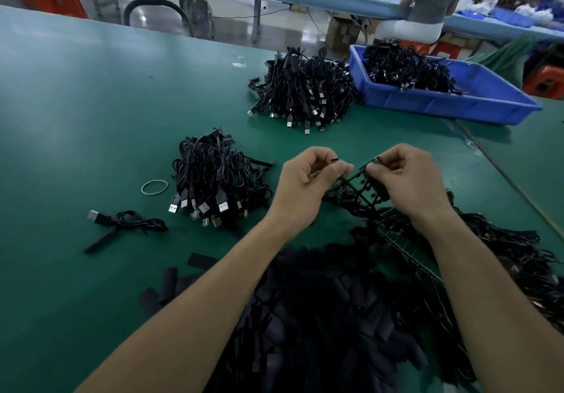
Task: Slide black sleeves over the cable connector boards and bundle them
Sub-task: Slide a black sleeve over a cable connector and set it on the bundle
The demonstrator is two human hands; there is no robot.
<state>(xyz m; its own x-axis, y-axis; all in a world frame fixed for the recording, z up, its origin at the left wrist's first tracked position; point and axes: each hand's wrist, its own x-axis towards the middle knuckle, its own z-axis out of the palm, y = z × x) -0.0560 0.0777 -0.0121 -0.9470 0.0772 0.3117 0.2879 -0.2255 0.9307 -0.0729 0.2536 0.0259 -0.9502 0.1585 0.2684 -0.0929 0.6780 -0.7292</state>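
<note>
The left hand pinches a small black piece between thumb and curled fingers (likely a sleeve, though too small to be sure). Just right of it, the right hand pinches a connector board, its cable hanging below. The two ends are close but not yet joined. Near, under the forearms, lies a heap of loose sleeves, and tangled cables spread right. Left sit one gathered bundle, a rubber band and a single cable. Farther off are a bigger pile and a blue bin. Judging by the heap, much remains.
</note>
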